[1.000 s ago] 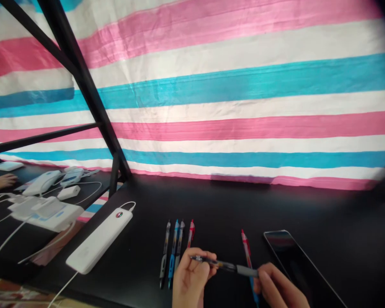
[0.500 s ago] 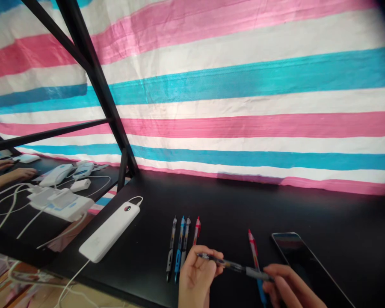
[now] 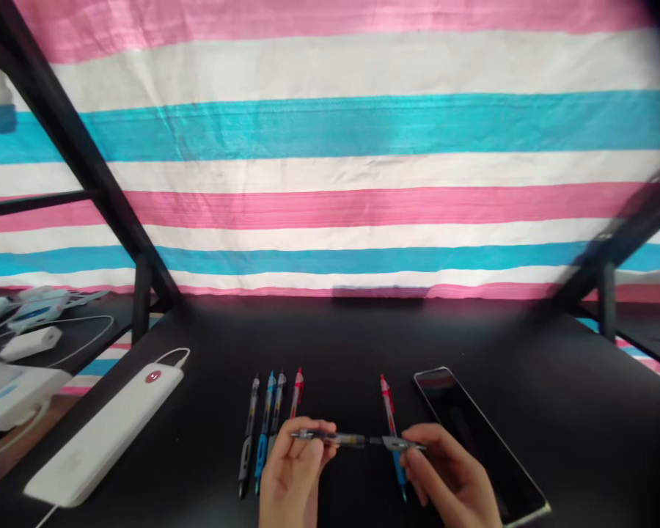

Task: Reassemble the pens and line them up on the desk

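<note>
Clear-barrelled grey-gripped pen (image 3: 357,441) spans both hands: left hand (image 3: 294,477) pinches one end, right hand (image 3: 451,480) the other; wrists cut off below.

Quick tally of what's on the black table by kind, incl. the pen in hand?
Pens: 6, four in a row, one red-and-blue pen lying apart, one held pen between the left hand and right hand
Phone: 1
Power bank: 1
Total: 8
</note>
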Available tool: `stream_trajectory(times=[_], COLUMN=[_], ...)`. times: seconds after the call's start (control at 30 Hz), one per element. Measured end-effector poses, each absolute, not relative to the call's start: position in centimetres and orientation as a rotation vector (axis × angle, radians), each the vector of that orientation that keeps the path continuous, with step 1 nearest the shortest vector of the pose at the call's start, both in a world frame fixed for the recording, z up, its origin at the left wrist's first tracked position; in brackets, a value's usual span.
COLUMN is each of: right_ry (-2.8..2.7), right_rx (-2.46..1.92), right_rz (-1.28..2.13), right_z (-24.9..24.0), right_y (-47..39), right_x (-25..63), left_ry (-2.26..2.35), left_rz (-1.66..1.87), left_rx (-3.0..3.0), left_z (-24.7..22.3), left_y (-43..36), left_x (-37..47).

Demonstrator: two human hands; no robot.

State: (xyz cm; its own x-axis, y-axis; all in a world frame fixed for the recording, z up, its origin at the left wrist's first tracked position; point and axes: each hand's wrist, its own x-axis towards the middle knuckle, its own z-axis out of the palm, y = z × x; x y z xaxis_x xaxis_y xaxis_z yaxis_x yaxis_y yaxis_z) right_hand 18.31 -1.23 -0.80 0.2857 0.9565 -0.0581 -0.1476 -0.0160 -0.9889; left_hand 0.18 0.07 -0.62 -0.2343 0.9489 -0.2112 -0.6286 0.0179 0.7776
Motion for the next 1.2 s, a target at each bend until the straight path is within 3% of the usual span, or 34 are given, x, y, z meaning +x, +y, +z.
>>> stream_trajectory(times=[0.8, 1.2], right_ry=[-0.638, -0.841], right_rx=[-0.953, -1.123], right_rz=[1.138, 1.084], right_z=[-1.4, -0.4], right_y=[-1.5, -2.0], right_x=[19.8, 18.9], left_ry=[0.983, 1.051], left_rz=[1.622, 1.535], left_rx=[0.466, 0.634], left_z=[-0.2, 1.0], left_y=[0.0, -0.3], left_x=[0.0, 0.7])
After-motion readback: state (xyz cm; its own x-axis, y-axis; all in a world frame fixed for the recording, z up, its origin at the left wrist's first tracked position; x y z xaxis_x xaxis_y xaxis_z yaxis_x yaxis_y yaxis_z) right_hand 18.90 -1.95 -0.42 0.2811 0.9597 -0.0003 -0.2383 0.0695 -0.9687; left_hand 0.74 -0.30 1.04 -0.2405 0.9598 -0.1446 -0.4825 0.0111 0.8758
